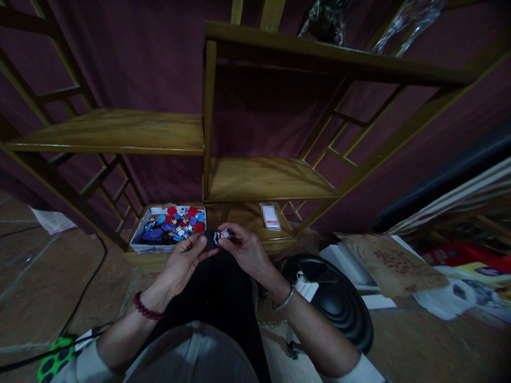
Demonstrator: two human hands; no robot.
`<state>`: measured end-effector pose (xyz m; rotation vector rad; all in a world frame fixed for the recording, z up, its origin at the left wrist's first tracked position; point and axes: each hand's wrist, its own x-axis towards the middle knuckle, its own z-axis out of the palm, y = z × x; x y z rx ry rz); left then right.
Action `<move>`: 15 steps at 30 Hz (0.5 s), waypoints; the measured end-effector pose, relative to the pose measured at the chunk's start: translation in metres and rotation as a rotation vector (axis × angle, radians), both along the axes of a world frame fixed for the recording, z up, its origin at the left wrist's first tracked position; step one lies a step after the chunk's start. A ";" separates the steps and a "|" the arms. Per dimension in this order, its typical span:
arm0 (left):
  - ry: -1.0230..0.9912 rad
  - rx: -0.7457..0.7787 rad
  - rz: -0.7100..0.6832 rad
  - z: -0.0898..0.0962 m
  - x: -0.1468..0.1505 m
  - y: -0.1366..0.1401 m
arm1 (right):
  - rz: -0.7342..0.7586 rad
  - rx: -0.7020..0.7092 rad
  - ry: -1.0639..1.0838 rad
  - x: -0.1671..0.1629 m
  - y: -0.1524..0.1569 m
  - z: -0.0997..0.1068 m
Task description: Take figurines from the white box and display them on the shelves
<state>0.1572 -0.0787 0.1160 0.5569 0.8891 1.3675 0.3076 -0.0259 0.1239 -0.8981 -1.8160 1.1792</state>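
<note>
My left hand [182, 265] pinches the dark end of a small figurine [216, 239] between thumb and fingers; my right hand [250, 256] pinches its paler end, thumb against forefinger, both grips nearly closed. The figurine sits between my hands, above my lap. From it, the box [154, 248] of colourful pieces lies toward ten o'clock, the phone-like rectangle [271, 217] toward two.

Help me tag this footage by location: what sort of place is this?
Probably a room indoors, perhaps a home or small workshop; I can't tell which. Wooden shelves, a tiled floor and a box of small colourful pieces suggest it.
</note>
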 end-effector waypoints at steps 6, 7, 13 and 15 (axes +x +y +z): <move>0.010 -0.013 0.016 0.002 0.002 -0.001 | -0.025 -0.047 0.025 0.000 -0.002 0.002; 0.011 -0.012 0.017 0.002 0.002 0.000 | -0.030 -0.055 0.026 -0.001 -0.002 0.002; 0.010 -0.005 0.010 0.002 0.001 0.001 | -0.047 -0.024 0.007 -0.002 -0.004 0.002; 0.007 -0.009 0.013 0.002 0.001 0.001 | -0.059 0.016 -0.013 -0.002 -0.005 0.002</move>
